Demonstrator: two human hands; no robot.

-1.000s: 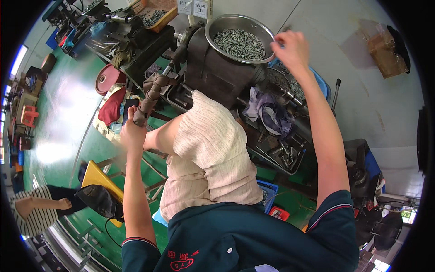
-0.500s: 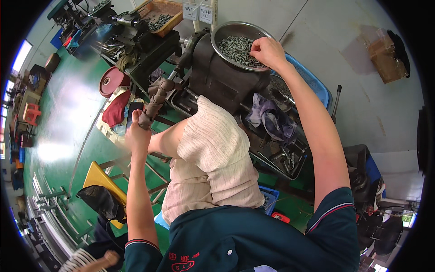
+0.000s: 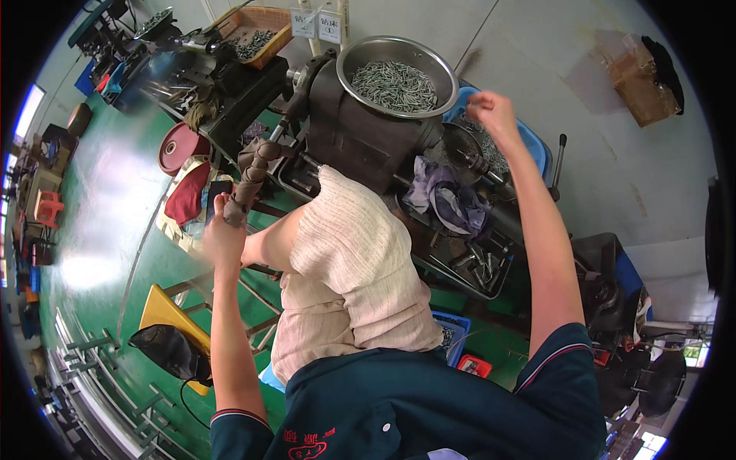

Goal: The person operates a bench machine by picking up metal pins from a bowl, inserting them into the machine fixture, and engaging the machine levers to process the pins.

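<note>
A steel bowl (image 3: 452, 90) full of small grey metal pins (image 3: 395, 86) rests on top of the dark machine (image 3: 356, 138). Right of the bowl, my right hand (image 3: 494, 119) is raised above a blue basket (image 3: 534, 149), its fingers pinched together. Whatever those fingertips hold is too small to make out. My left hand (image 3: 224, 234) is closed around the lower end of a lever (image 3: 251, 182) wrapped in brown material, which leads up to the machine's shaft. Below my right hand lie the machine's round chuck area (image 3: 464, 146) and a crumpled purple-grey cloth (image 3: 448, 198).
A tray (image 3: 491, 287) of metal tools sits under the cloth. An orange basket (image 3: 280, 38) of metal parts stands at the back left. A yellow stool (image 3: 157, 307) with a black bag (image 3: 172, 349) is left of my arm. A cardboard box (image 3: 644, 84) lies far right.
My right hand has left the pins in the bowl and moved right, over the blue basket. My left hand stays on the lever. The whole view has shifted slightly.
</note>
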